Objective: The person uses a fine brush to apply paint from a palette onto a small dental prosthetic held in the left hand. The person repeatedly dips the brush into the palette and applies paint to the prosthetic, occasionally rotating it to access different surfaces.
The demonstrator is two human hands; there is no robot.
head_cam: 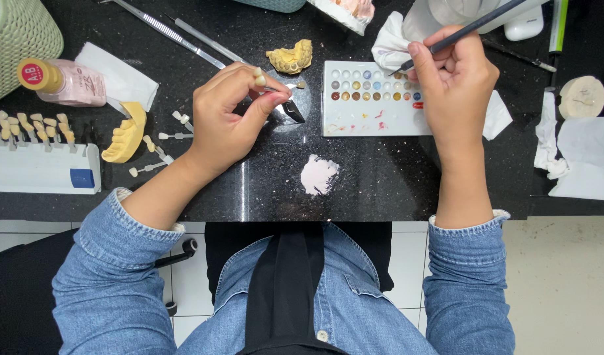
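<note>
The left hand (226,115) pinches a small tooth-shade tab (258,75) between its fingers (266,102), above the black bench (368,177). The right hand (454,79) has its fingers pressed together around a thin brush (476,26), tip at the white colour palette (371,98) edge. At the left hand's one o'clock lies a yellow dental cast (291,58); a pink paste smear (318,175) lies at five o'clock.

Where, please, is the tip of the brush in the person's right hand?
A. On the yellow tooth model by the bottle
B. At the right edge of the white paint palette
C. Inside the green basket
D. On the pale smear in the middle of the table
B: the right hand holds the brush with its tip at the right edge of the white paint palette.
</note>
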